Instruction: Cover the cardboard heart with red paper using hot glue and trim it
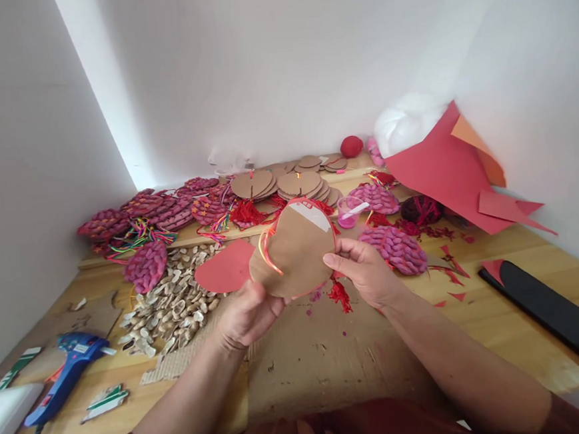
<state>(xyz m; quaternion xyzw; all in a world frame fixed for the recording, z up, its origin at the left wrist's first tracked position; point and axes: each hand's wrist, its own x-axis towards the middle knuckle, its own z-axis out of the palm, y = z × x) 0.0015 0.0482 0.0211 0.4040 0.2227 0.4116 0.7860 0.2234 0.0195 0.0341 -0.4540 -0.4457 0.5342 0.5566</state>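
At the near left of the wooden tabletop [505,347], a blue plastic glue gun [70,376] lies unheld. Above the tabletop's middle, the left hand [247,315] has its fingers closed on a roundish brown cardboard disc [295,253] at its lower rim; right hand [367,274] pinches its right rim. Yellow-orange cord [266,249] present; facing side mostly bare; reverse unseen. Beyond, pink-and-purple textured pieces [395,249] appear further advanced. Toward the rear edge, stacked brown cardboard discs [251,185] appear unfinished, faces largely uncovered.

R hand [367,272] is hiding fingertips behind cardboard disc [295,253], which is covering pt. of red paper [223,269]; white box [11,413] is running off L edge, black slab [553,316] off R; label [80,348] print's looking illegibly sm.
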